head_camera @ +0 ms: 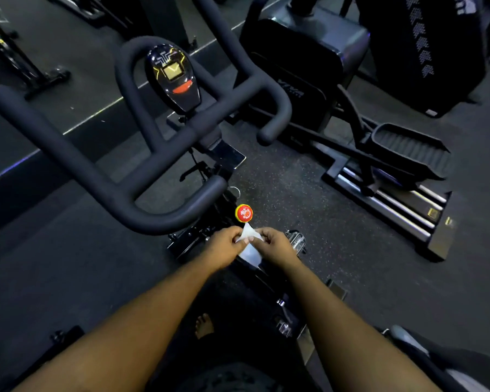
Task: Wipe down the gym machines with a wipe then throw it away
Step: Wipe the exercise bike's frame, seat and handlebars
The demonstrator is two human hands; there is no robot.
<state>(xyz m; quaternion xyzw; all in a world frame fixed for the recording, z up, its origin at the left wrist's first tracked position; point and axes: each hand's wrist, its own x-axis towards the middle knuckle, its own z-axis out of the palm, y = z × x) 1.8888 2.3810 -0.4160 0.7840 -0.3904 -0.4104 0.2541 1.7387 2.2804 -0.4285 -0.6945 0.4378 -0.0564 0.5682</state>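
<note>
Holding the white wipe point(249, 244) between them, the left hand point(224, 246) and right hand point(277, 244) each pinch an edge. Better to spread it flat first, then reach up to the handlebar point(102, 176) just above the fingers.

A: Legible text, head view? 
B: One item. "VIVA" in pale capitals on the dark side housing of the elliptical trainer point(303, 80), right of the spin bike's handlebar.

A: Red and yellow knob point(244, 213) on the bike frame? 
B: White markings on the red face; too small to read.

A: Console point(172, 76)? 
B: Screen lit yellowish, no digits resolvable.

A: Yellow stickers point(432, 214) on the elliptical's rail base? 
B: Print visible, illegible.
</note>
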